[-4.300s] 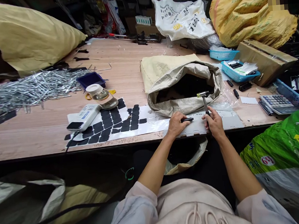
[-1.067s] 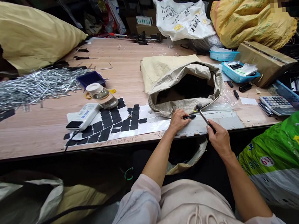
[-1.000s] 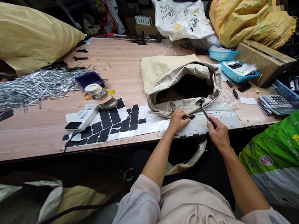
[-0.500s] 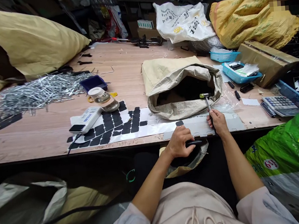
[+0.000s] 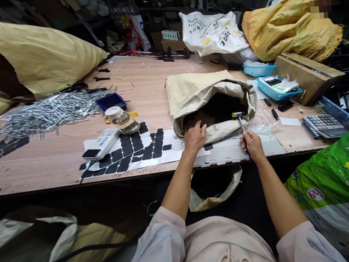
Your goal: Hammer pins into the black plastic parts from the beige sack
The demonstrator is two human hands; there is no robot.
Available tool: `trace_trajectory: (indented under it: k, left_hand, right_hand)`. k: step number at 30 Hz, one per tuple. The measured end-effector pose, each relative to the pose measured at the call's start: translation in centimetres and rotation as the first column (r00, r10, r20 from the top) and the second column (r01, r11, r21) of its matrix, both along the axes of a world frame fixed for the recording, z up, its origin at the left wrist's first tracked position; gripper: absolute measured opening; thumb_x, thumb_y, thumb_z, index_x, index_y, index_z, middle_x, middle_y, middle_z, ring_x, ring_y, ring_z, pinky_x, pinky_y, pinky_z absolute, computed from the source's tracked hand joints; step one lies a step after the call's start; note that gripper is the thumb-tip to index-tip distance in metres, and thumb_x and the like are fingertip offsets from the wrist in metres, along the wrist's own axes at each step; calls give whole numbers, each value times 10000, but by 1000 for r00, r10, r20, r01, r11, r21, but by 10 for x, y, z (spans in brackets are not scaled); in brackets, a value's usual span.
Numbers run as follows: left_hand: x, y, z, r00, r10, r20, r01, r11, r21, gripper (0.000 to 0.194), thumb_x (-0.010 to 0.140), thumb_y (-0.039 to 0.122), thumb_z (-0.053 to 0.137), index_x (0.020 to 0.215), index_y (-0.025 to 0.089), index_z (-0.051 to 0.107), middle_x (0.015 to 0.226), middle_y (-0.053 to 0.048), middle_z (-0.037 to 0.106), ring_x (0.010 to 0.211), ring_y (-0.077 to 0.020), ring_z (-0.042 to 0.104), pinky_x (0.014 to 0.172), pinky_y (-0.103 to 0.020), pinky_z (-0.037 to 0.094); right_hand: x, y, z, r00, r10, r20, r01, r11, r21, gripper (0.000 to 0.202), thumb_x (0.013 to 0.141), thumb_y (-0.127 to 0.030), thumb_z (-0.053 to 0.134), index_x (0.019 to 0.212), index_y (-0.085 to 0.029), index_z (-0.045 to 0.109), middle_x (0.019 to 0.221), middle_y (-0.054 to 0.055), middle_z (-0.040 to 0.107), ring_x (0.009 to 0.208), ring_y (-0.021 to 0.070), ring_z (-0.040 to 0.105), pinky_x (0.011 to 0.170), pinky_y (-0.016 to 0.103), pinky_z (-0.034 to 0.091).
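My right hand (image 5: 253, 144) is wrapped round the dark handle of a small hammer (image 5: 241, 123), whose head has a yellowish tip. The hammer's head lies in front of the mouth of a beige woven sack (image 5: 199, 82) on the table. At the left side of that mouth is my left hand (image 5: 195, 138), its fingers stretched toward the dark inside, with nothing visible in them. A small black pad (image 5: 208, 147) rests on the pale sheet just right of this hand. Below the table edge a second sack (image 5: 209, 202) hangs open, dark within.
Metal rods (image 5: 50, 113) are heaped at the left beside a dark blue tray (image 5: 111, 102). A jar (image 5: 122, 120) and a white device (image 5: 102, 143) stand near black adhesive pads (image 5: 133, 145). Blue baskets (image 5: 279, 89), a carton (image 5: 308, 76) and a calculator (image 5: 326, 125) are at right.
My left hand has moved up and left from the lower sack to the beige sack's mouth. The black piece it held has gone from it. My right hand keeps the hammer, nearly still.
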State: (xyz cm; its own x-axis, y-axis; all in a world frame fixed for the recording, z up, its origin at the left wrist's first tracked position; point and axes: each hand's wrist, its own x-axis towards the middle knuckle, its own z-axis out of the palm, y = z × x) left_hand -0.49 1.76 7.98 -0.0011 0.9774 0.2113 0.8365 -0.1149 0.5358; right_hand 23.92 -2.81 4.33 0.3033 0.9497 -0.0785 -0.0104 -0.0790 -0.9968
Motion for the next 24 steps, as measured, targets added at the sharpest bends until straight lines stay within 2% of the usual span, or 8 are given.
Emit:
trace_trajectory:
  k: [4, 7, 9, 12, 14, 18, 20, 24]
  left_hand:
    - [-2, -10, -14, 997, 76, -26, -77, 995, -60, 273, 1008, 278, 489, 1117, 231, 734, 972, -142, 760, 946, -308, 703, 892, -402, 489]
    - [-1, -6, -14, 992, 119, -30, -122, 981, -149, 279, 957, 264, 554, 1178, 255, 724, 928, -135, 756, 920, -339, 708, 838, -422, 500]
    - [0, 3, -11, 992, 122, -38, -127, 975, -183, 392, 915, 235, 601, 1299, 257, 677, 975, -143, 754, 965, -362, 704, 862, -451, 507]
    - [2, 20, -11, 993, 84, -81, -95, 985, -144, 520, 879, 194, 641, 1395, 255, 617, 1232, -173, 691, 1100, -377, 675, 930, -475, 506]
    - [3, 31, -13, 993, 39, -112, -54, 990, -131, 451, 874, 196, 660, 1322, 245, 662, 1346, -175, 617, 1169, -377, 645, 960, -468, 503]
    - [1, 43, -15, 994, -17, -106, -4, 981, -195, 187, 874, 223, 692, 1052, 203, 745, 1290, -160, 614, 1144, -358, 634, 936, -441, 511]
    - [-1, 40, -11, 997, -37, -65, 27, 987, -157, 157, 875, 231, 705, 1024, 205, 743, 1236, -140, 636, 1124, -332, 629, 922, -414, 507]
    - [2, 9, -3, 986, -165, 27, 161, 980, 115, 154, 899, 305, 723, 1036, 241, 744, 1075, -81, 689, 1091, -278, 596, 976, -389, 454]
  right_hand:
    - [0, -1, 1, 1000, 10, 7, -10, 1000, 6, 357, 820, -498, 688, 977, -179, 663, 596, -62, 574, 397, 75, 453, 310, 172, 330]
    - [0, -1, 2, 1000, 5, 7, -5, 1000, -5, 363, 825, -500, 689, 990, -178, 666, 600, -61, 575, 402, 73, 458, 317, 168, 336]
    - [-1, -1, 2, 1000, 3, 8, -3, 1000, -11, 364, 826, -506, 689, 984, -179, 663, 604, -60, 576, 402, 73, 457, 318, 168, 336]
    - [-1, -1, 1, 1000, 8, 13, -8, 1000, -8, 366, 827, -515, 688, 976, -182, 657, 604, -59, 575, 403, 74, 458, 317, 167, 331]
    - [-1, -1, 1, 1000, 6, 20, -6, 1000, -9, 365, 830, -517, 680, 978, -185, 658, 604, -60, 574, 406, 75, 463, 321, 165, 332]
    - [-1, -1, 2, 1000, -1, 26, 2, 1000, -18, 352, 830, -511, 668, 970, -188, 654, 603, -62, 572, 399, 75, 456, 318, 169, 327]
    - [-1, -1, 2, 1000, -2, 27, 3, 1000, -20, 349, 827, -514, 667, 960, -192, 645, 601, -61, 573, 397, 77, 455, 317, 170, 320]
    - [-1, 0, 1, 999, -6, 39, 7, 1000, -24, 350, 822, -520, 659, 954, -197, 642, 600, -59, 574, 395, 80, 459, 316, 172, 319]
